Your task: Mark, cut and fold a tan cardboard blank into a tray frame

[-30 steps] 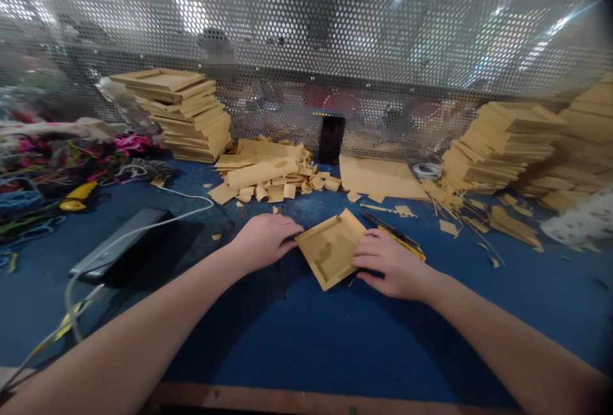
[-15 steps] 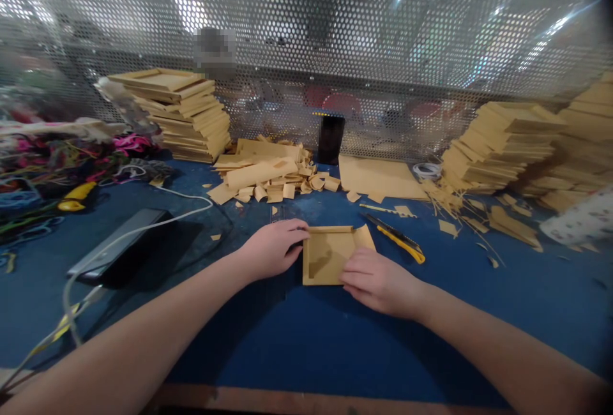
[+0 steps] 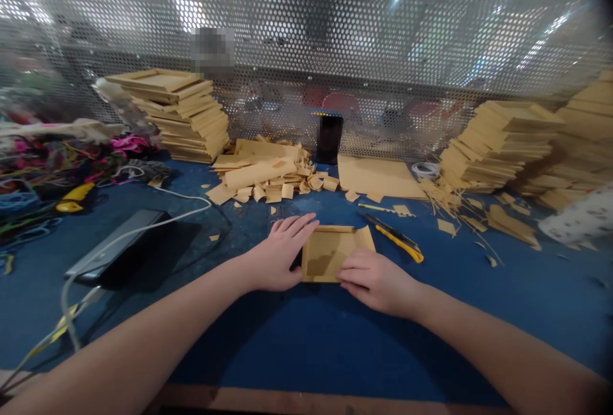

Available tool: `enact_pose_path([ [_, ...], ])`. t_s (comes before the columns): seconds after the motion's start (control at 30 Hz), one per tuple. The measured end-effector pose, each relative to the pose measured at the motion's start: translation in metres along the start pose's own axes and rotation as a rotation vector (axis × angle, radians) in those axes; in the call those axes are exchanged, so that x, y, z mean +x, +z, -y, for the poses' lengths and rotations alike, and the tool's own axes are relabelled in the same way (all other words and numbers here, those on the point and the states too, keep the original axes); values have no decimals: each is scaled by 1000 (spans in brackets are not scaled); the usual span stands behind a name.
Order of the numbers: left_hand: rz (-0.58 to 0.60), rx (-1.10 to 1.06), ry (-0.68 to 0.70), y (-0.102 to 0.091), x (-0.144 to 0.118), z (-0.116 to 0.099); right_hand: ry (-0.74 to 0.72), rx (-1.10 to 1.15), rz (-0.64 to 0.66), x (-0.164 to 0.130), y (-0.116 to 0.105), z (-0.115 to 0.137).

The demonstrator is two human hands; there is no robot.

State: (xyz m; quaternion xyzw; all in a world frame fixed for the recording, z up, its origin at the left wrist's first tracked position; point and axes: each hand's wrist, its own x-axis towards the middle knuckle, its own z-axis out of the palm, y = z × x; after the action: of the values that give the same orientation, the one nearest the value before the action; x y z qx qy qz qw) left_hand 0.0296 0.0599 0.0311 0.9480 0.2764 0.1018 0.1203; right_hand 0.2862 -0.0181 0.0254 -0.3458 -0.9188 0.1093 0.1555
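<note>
A shallow tan cardboard tray (image 3: 330, 254) lies on the blue tabletop in front of me, with folded rims and its far right corner flap sticking up. Along its left side rests my left hand (image 3: 283, 252), open, fingers stretched toward the far left corner and thumb by the near left corner. My right hand (image 3: 371, 281) is closed on the near right edge of the tray, fingertips curled over the rim. A yellow utility knife (image 3: 395, 238) lies just right of the tray.
Stacked cardboard trays (image 3: 184, 115) stand at the back left, and another stack (image 3: 500, 143) at the back right. Cardboard scraps (image 3: 268, 175) are heaped at the back beside a black phone (image 3: 329, 139). A black box (image 3: 122, 246) with a white cable and tangled yarn (image 3: 62, 159) are left.
My left hand has flattened and stretched its fingers forward along the tray's left side, where they were bent at the corner before. The right hand stays on the near right edge.
</note>
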Motion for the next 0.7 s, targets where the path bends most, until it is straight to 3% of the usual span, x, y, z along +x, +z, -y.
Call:
enact_pose_path([
  [0.17,76,-76,-89,-1,-1,6,-17,26,19,1,1,7],
  [0.3,37,-151,-144,1,0,1,-41,34,13,2,2,11],
  [0.5,55,-39,16,15,6,-18,-72,43,9,5,2,11],
  [0.7,89,5,69,20,10,-19,-70,53,13,4,2,9],
])
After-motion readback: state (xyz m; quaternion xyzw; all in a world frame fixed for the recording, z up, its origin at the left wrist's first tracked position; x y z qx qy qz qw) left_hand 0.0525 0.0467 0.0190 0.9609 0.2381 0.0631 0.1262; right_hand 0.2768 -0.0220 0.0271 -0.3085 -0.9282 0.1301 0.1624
